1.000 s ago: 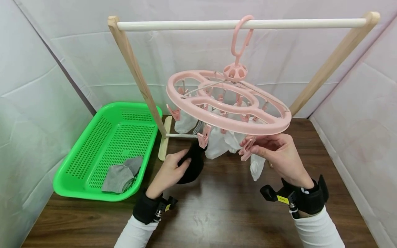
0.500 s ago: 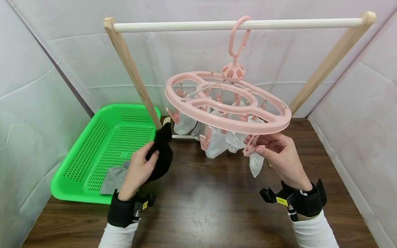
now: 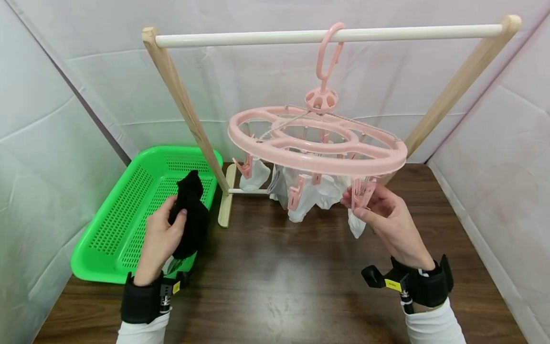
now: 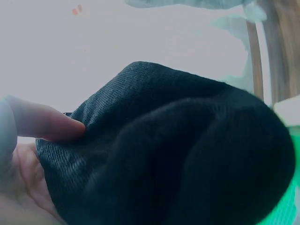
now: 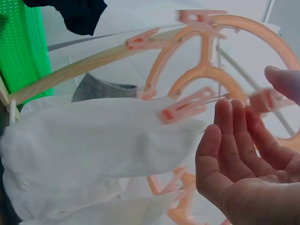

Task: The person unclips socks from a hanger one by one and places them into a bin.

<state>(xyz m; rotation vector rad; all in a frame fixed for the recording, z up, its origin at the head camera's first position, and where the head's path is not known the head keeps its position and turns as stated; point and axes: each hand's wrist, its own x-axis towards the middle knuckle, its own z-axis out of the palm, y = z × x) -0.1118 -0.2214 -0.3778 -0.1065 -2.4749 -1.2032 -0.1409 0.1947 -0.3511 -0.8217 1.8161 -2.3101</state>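
Note:
My left hand (image 3: 159,239) pinches a black sock (image 3: 191,215) between thumb and fingers, over the right side of the green basket (image 3: 96,274). In the left wrist view the sock's ribbed knit fills much of the picture. At the right front rim of a round pink clip hanger (image 3: 318,165), my right hand (image 3: 395,227) pinches a pink clothespin (image 3: 363,192). That same clothespin (image 5: 263,101) shows between thumb and fingertips in the right wrist view. White socks (image 3: 302,203) and a grey sock (image 3: 279,185) hang under the hanger.
The hanger hooks over a white rod (image 3: 240,39) between wooden posts (image 3: 185,102). Another clothespin (image 3: 295,192) dangles from the front rim. A wooden foot (image 3: 226,205) stands between the basket and the dark tabletop (image 3: 275,272). White cloth walls enclose the sides and back.
My left hand has carried the black sock left, from beneath the hanger to over the basket. The hanger has tipped closer to level, while my right hand keeps its grip on the clothespin.

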